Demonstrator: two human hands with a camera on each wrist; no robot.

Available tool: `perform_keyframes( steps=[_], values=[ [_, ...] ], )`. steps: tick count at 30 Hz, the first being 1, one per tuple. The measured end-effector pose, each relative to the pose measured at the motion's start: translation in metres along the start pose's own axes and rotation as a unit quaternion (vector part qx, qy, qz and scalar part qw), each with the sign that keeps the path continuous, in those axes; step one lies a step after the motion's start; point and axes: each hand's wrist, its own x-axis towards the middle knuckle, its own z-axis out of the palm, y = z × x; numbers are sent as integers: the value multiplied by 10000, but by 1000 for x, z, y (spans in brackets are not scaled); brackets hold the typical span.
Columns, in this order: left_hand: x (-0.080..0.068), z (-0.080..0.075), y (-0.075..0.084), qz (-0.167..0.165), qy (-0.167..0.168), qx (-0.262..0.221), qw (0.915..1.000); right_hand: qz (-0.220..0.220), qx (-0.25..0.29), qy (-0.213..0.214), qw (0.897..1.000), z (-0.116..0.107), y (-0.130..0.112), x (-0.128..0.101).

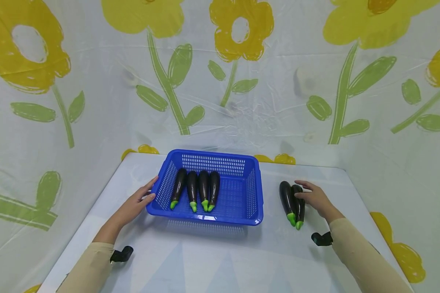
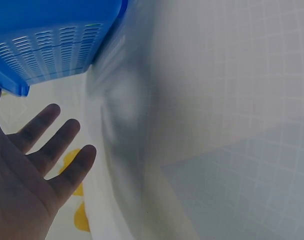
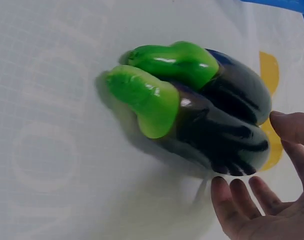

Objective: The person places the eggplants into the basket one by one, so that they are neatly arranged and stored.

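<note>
A blue plastic basket (image 1: 234,199) with slotted walls holds several dark eggplants (image 1: 192,187) with green stem ends, lined up in its left half. My left hand (image 1: 133,205) is at the basket's left side, fingers spread, fingertips right at the rim. Two more eggplants lie side by side on the table to the right of the basket, a left one (image 1: 286,197) and a right one (image 1: 299,209). Over the upper end of the right one, my right hand (image 1: 317,199) has its thumb and fingers apart; the right wrist view shows the fingertips (image 3: 219,185) close beside that eggplant.
The white table (image 1: 205,260) carries pale blue triangles and stands against a curtain (image 1: 271,93) printed with yellow flowers, which also hangs along both sides. Black wrist cameras sit on the left sleeve (image 1: 91,264) and the right sleeve (image 1: 363,256).
</note>
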Motion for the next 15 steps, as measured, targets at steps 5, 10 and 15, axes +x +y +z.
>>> perform_keyframes(
  steps=[5, 10, 15],
  values=[
    [0, 1, 0, 26, 3, -7, 10000, 67, 208, -74, 9997, 0, 4, -3],
    [0, 1, 1, 30, 12, 13, 10000, 138, 273, -129, 9994, 1, 5, -6],
    [0, 1, 1, 17, 11, 33, 10000, 122, 321, -198, 9992, 1, 5, -8]
  ],
)
